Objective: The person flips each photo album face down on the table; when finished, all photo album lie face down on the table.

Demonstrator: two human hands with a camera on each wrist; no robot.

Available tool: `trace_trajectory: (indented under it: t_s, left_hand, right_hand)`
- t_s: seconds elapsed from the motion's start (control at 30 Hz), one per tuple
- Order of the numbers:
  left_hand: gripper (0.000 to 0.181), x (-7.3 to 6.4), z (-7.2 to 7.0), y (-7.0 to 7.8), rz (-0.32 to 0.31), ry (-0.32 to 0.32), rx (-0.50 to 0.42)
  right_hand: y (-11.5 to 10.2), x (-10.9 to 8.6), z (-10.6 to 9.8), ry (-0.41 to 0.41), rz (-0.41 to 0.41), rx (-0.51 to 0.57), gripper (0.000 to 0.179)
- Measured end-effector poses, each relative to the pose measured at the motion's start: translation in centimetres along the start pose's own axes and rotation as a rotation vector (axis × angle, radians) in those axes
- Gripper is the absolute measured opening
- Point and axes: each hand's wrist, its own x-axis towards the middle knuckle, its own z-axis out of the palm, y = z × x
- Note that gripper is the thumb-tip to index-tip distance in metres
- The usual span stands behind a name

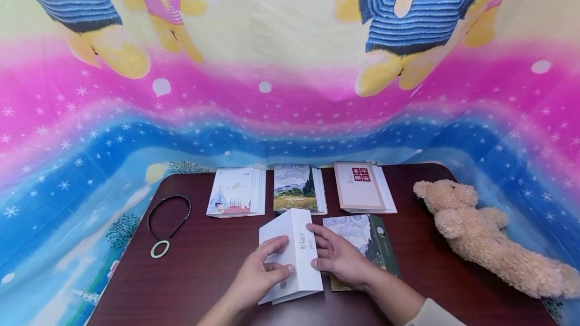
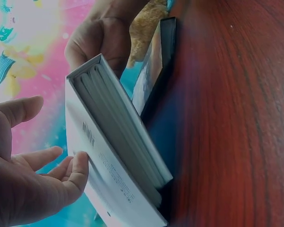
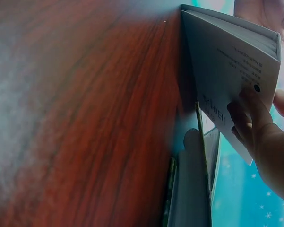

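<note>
A white photo album stands tilted on the table in front of me, dark handwriting-like lettering on the face toward my right hand. Its white page sleeves show from the end in the left wrist view, and a barcode is printed on the face toward my left hand. My left hand is at that face, fingers loosely bent, one fingertip right at the cover, thumb apart from it. With my right hand I hold the opposite side, fingers against the lettered face and thumb at the edge. Behind that hand lies a painted-landscape cover with a dark green strip.
Along the back stand a white illustrated album, a landscape-painting album and a beige album with red characters. A teddy bear lies at right. At left are a dark headband and a pale green ring.
</note>
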Motion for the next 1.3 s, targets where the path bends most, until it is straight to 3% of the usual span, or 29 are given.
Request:
trace_trajectory:
  t_s: [0.43, 0.8, 1.03, 1.3]
  left_hand:
    - [0.069, 0.1, -0.7, -1.6, -0.044, 0.044, 0.068]
    - [0.068, 0.0, -1.7, -3.0, -0.070, 0.125, 0.202]
    - [0.071, -0.2, -2.2, -3.5, -0.106, 0.128, 0.202]
    - [0.073, -0.3, -2.6, -3.9, -0.107, 0.138, 0.194]
  right_hand:
    - [0.2, -0.5, -0.8, 0.043, 0.051, -0.055, 0.083]
    - [0.6, -0.6, -1.5, 0.072, 0.083, -0.128, 0.081]
    - [0.7, -0.7, -1.7, 0.077, 0.066, -0.176, 0.081]
    - [0.6, -0.2, -1.8, 0.102, 0.107, -0.249, 0.080]
